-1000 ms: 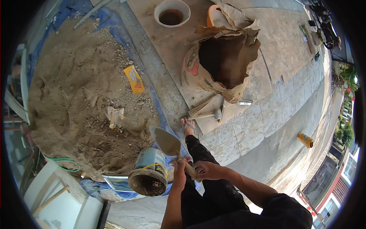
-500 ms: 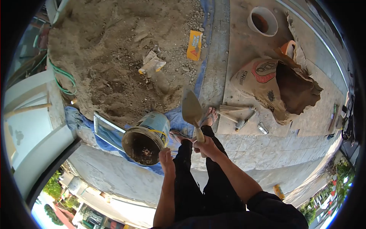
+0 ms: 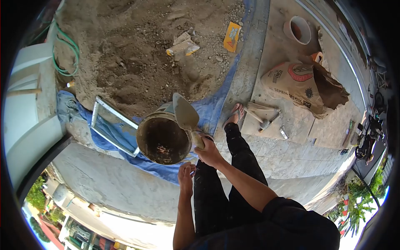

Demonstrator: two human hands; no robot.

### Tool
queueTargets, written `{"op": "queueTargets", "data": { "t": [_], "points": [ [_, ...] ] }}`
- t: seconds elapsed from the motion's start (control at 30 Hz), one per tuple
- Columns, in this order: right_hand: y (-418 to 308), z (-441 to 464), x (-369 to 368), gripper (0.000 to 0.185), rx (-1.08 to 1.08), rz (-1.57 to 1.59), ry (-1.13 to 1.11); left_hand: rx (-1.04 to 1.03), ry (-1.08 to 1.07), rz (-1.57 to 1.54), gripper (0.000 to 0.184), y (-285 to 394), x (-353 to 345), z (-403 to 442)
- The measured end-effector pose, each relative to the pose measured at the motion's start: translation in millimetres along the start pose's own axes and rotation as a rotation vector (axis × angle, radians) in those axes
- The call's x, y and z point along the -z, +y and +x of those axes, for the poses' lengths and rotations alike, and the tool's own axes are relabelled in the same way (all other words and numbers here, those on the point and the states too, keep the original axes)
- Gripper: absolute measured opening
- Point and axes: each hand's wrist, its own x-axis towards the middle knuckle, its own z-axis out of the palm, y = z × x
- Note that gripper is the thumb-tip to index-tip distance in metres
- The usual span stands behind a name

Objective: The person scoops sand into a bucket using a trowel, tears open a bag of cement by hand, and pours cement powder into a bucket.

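Observation:
A pointed trowel (image 3: 186,112) is held by its handle in my right hand (image 3: 209,153), whose fingers are wrapped around it. Its blade overlaps the right side of a bucket's rim in view; whether they touch I cannot tell. The bucket (image 3: 146,146) has a dirty, mortar-stained inside, and its mouth faces me. My left hand (image 3: 186,177) is just below the bucket's lower right edge, fingers loosely curled and apart, with nothing visible in them.
Beyond the bucket lies a sand heap (image 3: 121,50) with a yellow packet (image 3: 231,36) and a torn wrapper (image 3: 183,46). A white frame (image 3: 112,135) rests on blue tarp (image 3: 158,171). Rightward are a cement bag (image 3: 287,85), a hammer (image 3: 264,124), a brush (image 3: 260,107) and a pale tub (image 3: 306,35).
My right hand has carried the trowel left, from beside the bucket to over its rim. My left hand's fingers have loosened. The view has shifted, and my feet stand farther apart.

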Motion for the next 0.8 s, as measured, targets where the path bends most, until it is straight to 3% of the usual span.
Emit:
{"op": "queueTargets", "data": {
  "t": [0.03, 0.2, 0.23, 0.3, 0.43, 0.57, 0.63, 0.67, 0.8],
  "points": [
    [2.0, 15.3, -2.2, 0.034, 0.146, -0.070, 0.120, 0.005, -0.023, -0.015, 0.033, -2.2, 2.2, -1.9],
    [39.5, 142.8, 10.5, 0.041, 0.043, -0.378, 0.360, 0.041, -0.086, 0.054, 0.029, -28.3, 21.2, -4.0],
    [34.2, 166.6, 14.5, 0.041, -0.059, -0.203, 0.302, 0.045, -0.059, 0.063, 0.028, -33.0, 25.7, -3.8],
    [34.6, 211.7, 16.7, 0.039, 0.002, 0.129, 0.207, 0.055, -0.048, 0.086, 0.024, -39.5, 33.5, -4.1],
    [35.2, 206.4, 27.2, 0.039, 0.112, -0.115, 0.284, 0.041, -0.057, 0.169, 0.024, -49.7, 47.9, -7.9],
    [64.4, 121.6, 58.8, 0.040, 0.182, -0.199, 0.239, -0.031, -0.085, 0.326, 0.022, -45.3, 43.7, -9.7],
    [64.3, 56.5, 98.4, 0.041, 0.210, -0.085, 0.180, -0.090, -0.114, 0.393, 0.021, -35.9, 34.1, -14.3],
    [81.6, 37.5, 119.8, 0.037, 0.311, -0.134, 0.241, -0.115, -0.121, 0.450, 0.020, -30.9, 23.8, -15.5],
    [109.4, -69.1, 219.4, 0.030, 0.152, 0.168, 0.516, -0.106, -0.241, 0.630, 0.021, -20.6, -17.7, -4.7]
  ]
}}
